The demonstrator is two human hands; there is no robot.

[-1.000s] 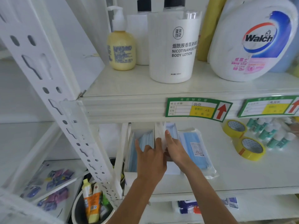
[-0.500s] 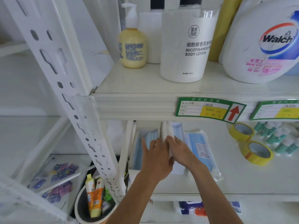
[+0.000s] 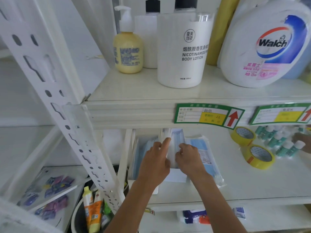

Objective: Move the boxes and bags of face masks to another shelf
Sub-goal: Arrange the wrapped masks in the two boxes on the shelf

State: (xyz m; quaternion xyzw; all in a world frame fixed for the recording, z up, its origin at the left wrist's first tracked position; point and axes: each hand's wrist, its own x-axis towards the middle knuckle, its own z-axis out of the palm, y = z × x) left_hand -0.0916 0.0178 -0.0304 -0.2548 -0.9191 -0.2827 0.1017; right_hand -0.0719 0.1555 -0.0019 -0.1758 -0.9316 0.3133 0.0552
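Both hands reach into the lower shelf (image 3: pixel 252 185): the left hand (image 3: pixel 155 163) lies with straight fingers against a thin upright pack of masks (image 3: pixel 175 145), while the right hand (image 3: pixel 189 158) curls its fingers round that pack's edge. An open box of masks (image 3: pixel 143 158) sits at nine o'clock of the hands and a bag of masks (image 3: pixel 204 153) at three o'clock — nothing appears lifted out yet, so the task seems barely begun.

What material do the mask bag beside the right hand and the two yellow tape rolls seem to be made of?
The mask bag looks like thin clear plastic film: glossy, wrinkled at its edges, with the blue masks showing through. The two yellow tape rolls seem to be shiny translucent plastic tape; whether their inner core is cardboard or plastic cannot be told. The right hand lies partly over the bag.
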